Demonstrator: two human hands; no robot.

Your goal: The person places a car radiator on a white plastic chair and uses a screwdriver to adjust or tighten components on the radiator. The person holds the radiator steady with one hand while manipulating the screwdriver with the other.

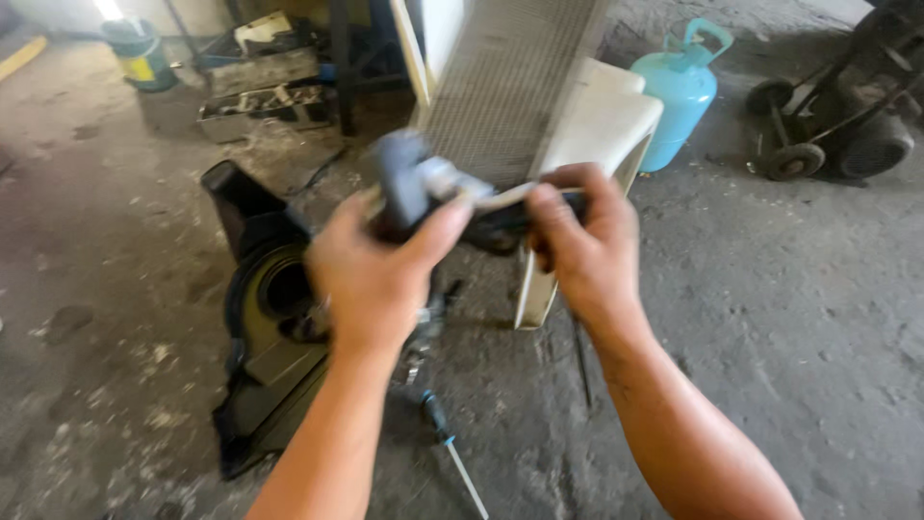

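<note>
Both of my hands are raised over a concrete floor, gripping one assembly between them. My left hand (371, 274) wraps around a grey metal valve block (402, 173) with my thumb pressed up against it. My right hand (587, 241) clamps the silvery pipe (505, 197) and a dark hose end that run out of that block. The parts are blurred by motion. Behind them stands a finned radiator-like core (510, 77) set in a white plastic housing (606, 120).
A black plastic blower housing (269, 318) lies on the floor at left. A screwdriver (452, 448) with a dark handle lies below my hands. A light blue gas cylinder (679, 87) stands at back right, a wheeled cart (828, 125) beyond it, and trays and a bucket (140, 53) at back left.
</note>
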